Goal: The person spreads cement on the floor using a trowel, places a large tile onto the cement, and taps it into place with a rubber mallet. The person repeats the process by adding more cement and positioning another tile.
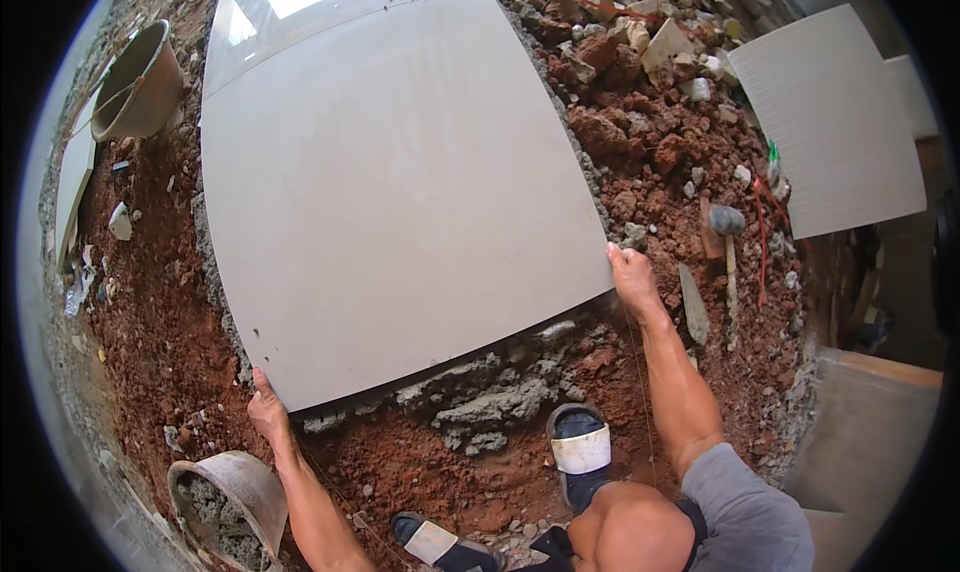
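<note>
A large pale grey floor tile [400,202] lies over a bed of wet grey mortar [495,402]. At its near left corner, my left hand [268,407] is closed on the edge with the thumb on top. My right hand [635,272] grips the near right corner in the same way, its fingers partly hidden under the tile. The tile's far edge meets another glossy tile [350,2] along a thin seam. Under the near edge a dark gap shows above the mortar. A few small crumbs sit on the tile near my left hand.
Right of the tile are a mallet [727,220], a trowel blade [693,304], heaped red soil and rubble [610,92], and loose tiles [830,122]. A mortar-filled bucket [250,492] tips near my left forearm; another bucket [150,82] stands far left. My sandalled feet [580,447] are on red soil.
</note>
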The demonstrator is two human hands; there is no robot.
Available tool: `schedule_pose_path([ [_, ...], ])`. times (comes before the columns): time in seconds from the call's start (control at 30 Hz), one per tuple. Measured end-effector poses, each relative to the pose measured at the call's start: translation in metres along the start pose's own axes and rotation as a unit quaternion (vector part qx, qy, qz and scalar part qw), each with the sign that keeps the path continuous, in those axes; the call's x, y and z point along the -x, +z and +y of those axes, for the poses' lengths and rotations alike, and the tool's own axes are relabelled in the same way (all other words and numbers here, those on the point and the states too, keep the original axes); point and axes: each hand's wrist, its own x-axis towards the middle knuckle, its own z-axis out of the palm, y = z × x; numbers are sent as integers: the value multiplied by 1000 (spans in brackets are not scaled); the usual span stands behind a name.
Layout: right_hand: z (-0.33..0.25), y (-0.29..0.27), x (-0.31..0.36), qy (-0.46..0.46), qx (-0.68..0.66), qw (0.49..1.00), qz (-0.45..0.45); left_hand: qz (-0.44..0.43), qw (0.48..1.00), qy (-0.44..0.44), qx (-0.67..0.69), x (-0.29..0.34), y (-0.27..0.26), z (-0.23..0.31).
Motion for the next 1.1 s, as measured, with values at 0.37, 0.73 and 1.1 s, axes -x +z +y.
schedule_pose_path([
  [0.37, -73, -11, -27, -123, -179, 975, -58, -6, 991, 78, 111, -3, -30, 5],
  [0.73, -65, -40, -18, -21, -76, 995, 67, 39, 971, 161, 174, 120, -65, -12],
  [1.1, -11, -58, -63, 24, -274, 961, 28, -47, 937, 285, 199, 197, -199, 132],
])
